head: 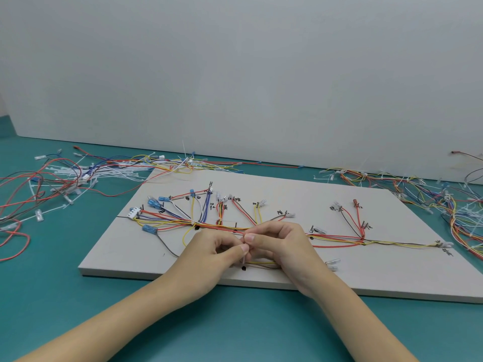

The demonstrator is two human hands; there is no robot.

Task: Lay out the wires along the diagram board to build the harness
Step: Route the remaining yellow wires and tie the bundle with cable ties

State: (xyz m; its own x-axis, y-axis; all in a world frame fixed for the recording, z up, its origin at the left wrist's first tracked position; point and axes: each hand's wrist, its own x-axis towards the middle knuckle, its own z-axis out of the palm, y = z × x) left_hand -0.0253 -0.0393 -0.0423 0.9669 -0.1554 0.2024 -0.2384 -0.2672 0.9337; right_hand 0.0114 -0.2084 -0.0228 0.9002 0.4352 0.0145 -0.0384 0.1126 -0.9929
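Grey diagram board (pixel 287 278) lies on the teal table (pixel 235 330), with the wire harness (pixel 224 226) spread along its markings. Left hand (pixel 209 253) and right hand (pixel 283 242) both pinch a white cable tie (pixel 244 258) at the bundle's middle.

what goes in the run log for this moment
step: tying bundle | left hand: pinches cable tie | right hand: pinches same tie | place: diagram board
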